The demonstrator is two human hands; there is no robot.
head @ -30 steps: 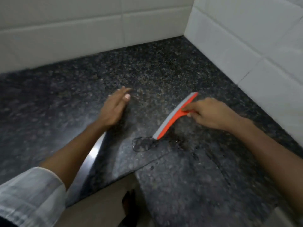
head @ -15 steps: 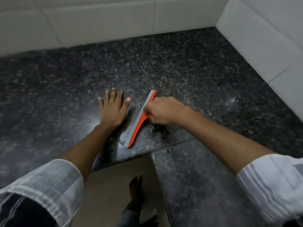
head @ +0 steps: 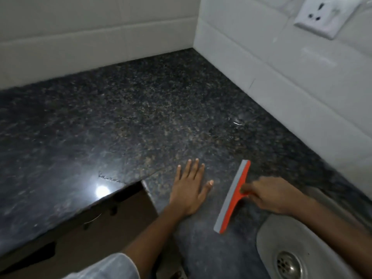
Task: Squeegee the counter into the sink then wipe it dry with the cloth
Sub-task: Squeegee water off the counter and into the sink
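Observation:
An orange squeegee (head: 233,196) with a grey rubber blade rests edge-down on the dark speckled granite counter (head: 141,117). My right hand (head: 275,193) grips its short handle from the right, blurred by motion. My left hand (head: 190,189) lies flat on the counter, fingers spread, just left of the blade and apart from it. The steel sink (head: 281,236) with its round drain (head: 286,263) lies at the lower right, close to the blade's near end. A few water drops (head: 236,121) glint further back on the counter. No cloth is in view.
White tiled walls (head: 100,37) meet in a corner behind the counter. A white wall socket (head: 324,14) sits on the right wall. The counter's inner corner edge (head: 141,182) drops to a brown floor (head: 90,228) at the lower left.
My right hand has carried the squeegee to the right, away from my left hand and toward the sink. My view has swung right, bringing the sink and socket into sight.

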